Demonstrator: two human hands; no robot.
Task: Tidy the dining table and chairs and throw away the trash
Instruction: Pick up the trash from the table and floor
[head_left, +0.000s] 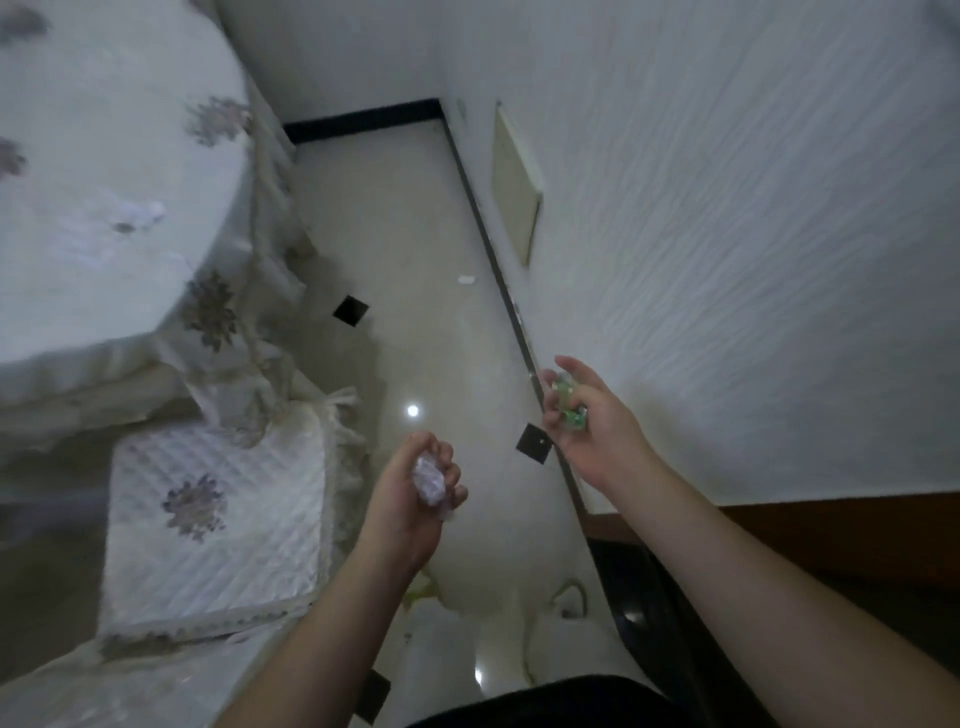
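Trash in both fists: my left hand (415, 493) clutches a crumpled tissue (429, 480), my right hand (587, 421) curls round a green wrapper (570, 410). Carrying stage, I judge; next I need a bin, none visible.

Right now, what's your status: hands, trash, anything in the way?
Left hand grips crumpled wrapper. Right hand holds green wrapper. White scrap on floor ahead. No bin in view.

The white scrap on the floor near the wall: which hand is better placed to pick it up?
Probably the right hand: it is nearer the white scrap, though its fingers hold a green wrapper. The left hand grips crumpled paper.
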